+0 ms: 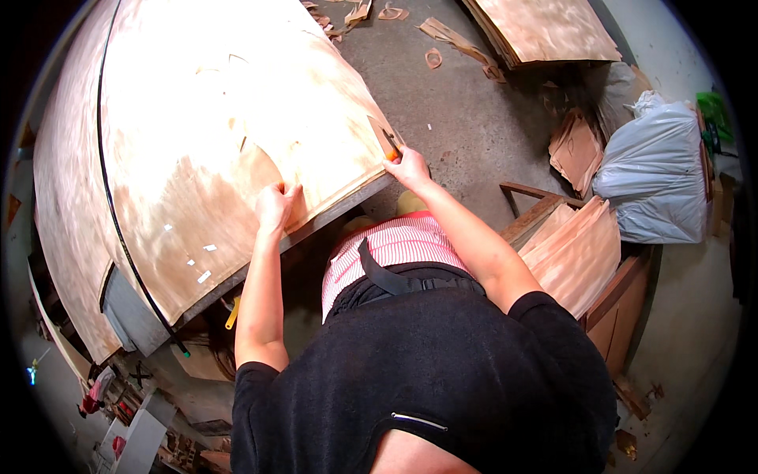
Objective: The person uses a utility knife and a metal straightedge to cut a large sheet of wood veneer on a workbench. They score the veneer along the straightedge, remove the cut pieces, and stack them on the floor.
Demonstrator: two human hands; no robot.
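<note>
Holding orange-and-black tool [393, 155] at corner of veneer sheet [260, 95]

Right hand [410, 169]: fingers closed around tool. Left hand [273, 208]: fingers curled at near edge; whether they grip the sheet cannot be told. Sheet lies across grey-edged worktable [347, 203].
</note>
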